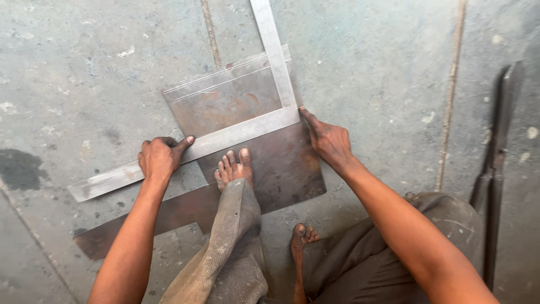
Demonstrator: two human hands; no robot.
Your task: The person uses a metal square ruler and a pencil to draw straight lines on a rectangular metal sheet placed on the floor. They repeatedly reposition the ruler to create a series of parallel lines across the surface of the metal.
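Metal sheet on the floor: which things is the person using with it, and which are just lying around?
In use: metal sheet, steel square, left hand, right hand, foot pressing the sheet.
Lying about: long dark shears, rusty strip.

Bare arms and bare feet; worn grey-brown trousers (236, 253), the cloth coarse, dusty and paint-flecked.
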